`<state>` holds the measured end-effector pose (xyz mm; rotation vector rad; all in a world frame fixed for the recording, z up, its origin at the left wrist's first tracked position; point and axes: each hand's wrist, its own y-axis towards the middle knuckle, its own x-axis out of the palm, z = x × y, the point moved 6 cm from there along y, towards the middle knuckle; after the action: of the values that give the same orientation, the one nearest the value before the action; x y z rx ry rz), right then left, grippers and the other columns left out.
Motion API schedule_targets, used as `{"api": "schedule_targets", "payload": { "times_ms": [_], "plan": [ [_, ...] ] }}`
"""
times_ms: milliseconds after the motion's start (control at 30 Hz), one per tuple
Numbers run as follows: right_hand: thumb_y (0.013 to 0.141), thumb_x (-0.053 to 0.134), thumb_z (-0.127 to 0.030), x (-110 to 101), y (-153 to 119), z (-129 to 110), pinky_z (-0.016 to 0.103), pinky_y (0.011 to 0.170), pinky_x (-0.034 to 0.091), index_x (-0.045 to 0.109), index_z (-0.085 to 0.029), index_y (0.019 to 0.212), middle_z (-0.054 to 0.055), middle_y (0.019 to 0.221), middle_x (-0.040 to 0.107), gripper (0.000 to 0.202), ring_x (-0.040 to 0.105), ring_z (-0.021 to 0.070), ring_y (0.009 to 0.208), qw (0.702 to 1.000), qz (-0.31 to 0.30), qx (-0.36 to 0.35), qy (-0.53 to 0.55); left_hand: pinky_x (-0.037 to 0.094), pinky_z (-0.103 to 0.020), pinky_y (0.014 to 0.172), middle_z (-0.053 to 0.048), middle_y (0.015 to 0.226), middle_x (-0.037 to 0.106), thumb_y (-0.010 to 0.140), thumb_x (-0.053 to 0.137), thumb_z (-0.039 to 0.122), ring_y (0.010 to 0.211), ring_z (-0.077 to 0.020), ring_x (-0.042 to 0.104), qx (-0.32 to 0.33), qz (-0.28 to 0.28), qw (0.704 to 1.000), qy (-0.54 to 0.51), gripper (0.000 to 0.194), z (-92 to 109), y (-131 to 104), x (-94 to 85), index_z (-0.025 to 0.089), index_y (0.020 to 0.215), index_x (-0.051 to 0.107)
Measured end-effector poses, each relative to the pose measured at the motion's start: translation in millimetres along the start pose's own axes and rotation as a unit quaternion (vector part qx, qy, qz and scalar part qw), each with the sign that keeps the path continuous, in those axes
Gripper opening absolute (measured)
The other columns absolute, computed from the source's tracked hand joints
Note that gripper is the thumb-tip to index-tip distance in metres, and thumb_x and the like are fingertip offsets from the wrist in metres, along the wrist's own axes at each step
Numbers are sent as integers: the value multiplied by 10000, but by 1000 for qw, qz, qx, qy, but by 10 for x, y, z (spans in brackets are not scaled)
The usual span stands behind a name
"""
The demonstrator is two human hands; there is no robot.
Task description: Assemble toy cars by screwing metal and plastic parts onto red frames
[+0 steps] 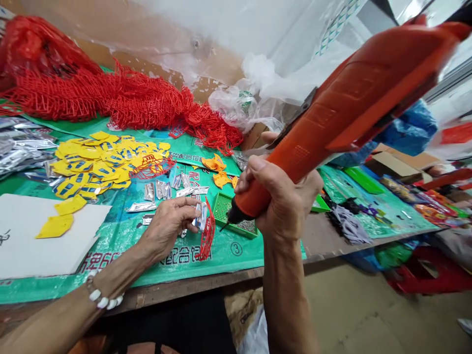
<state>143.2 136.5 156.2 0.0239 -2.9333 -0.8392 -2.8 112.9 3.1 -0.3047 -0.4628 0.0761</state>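
Observation:
My right hand [282, 196] is wrapped round an orange electric screwdriver [313, 132], its thin bit pointing down and left. Just below the tip stands a green tray [223, 209] with small metal screws in it. In the fingers of my left hand [169, 223] is a silver plastic piece [201, 216], together with a red lattice plastic part [208, 231]. The bit is apart from these pieces. Several silver pieces [162, 189] lie on the green sheet behind my left hand.
Yellow pieces [96, 164] are heaped at the left, near more silver parts [22, 147]. Red lattice parts [140, 98] are piled along the back. White card [47, 250] lies at front left. Orange pieces [214, 163] sit behind the tray. The table edge [206, 282] runs across the front.

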Motion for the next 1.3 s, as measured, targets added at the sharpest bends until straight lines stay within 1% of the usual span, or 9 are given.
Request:
{"api": "schedule_targets", "payload": {
  "times_ms": [267,467,533,600,667,767,900,1167,1300],
  "plan": [
    [744,756,-326,-40,44,116,336,693,560,580,-232,945,-15,848,653,283,666,156,714,999,-3,17,-49,454,-171,409,-53,724,652,693,693,81,518,-88,556,19,45,996,-76,117,205,2,-251,62,806,715],
    [801,689,-350,-108,-155,199,450,980,496,341,-296,1430,74,1333,529,720,575,232,1153,983,0,-29,-182,518,-179,441,-47,719,672,764,621,35,513,-91,592,11,58,987,-149,99,298,-47,-390,80,786,707],
    [816,680,-364,-96,-336,161,526,1074,400,276,-298,1473,93,1448,425,774,460,275,1300,959,27,-80,-270,565,-206,502,-62,737,694,787,621,49,544,-107,626,2,69,984,-166,97,305,-55,-438,80,813,709],
    [814,686,-394,39,-521,161,565,1095,361,262,-280,1483,113,1466,404,800,405,299,1344,940,-24,-112,-321,584,-221,535,-85,767,715,794,630,56,572,-125,653,-6,77,981,-176,99,307,-64,-469,69,849,711],
    [796,707,-413,262,-681,194,557,1081,387,292,-245,1474,130,1445,434,812,412,300,1335,923,-138,-140,-332,588,-225,540,-105,787,726,793,628,46,591,-139,669,-12,77,980,-183,105,309,-78,-470,55,857,711],
    [846,666,-258,517,-798,221,454,1000,486,499,-200,1333,123,1289,584,519,529,240,1216,896,-245,-191,-316,561,-185,506,-93,726,715,800,592,12,548,-115,649,-17,66,978,-197,122,311,-116,-442,49,793,708],
    [881,581,-89,589,-666,215,328,885,542,625,-137,1151,106,1064,703,278,634,169,1024,911,-222,-204,-280,491,-114,442,-69,626,687,834,540,6,488,-77,615,-23,57,977,-207,212,312,-183,-440,61,701,696],
    [890,596,-140,770,-443,160,266,708,515,681,-127,907,52,828,709,89,633,135,753,915,-221,-184,-284,497,-174,469,-141,671,717,873,494,32,541,-137,654,-46,28,984,-171,222,277,-252,-459,20,816,708],
    [916,560,-207,806,-378,235,241,597,429,632,-153,734,3,669,594,203,522,102,609,916,-222,-137,-306,471,-172,433,-136,618,704,867,490,31,467,-126,626,-67,19,985,-157,228,235,-269,-445,21,773,698]
  ]
}}
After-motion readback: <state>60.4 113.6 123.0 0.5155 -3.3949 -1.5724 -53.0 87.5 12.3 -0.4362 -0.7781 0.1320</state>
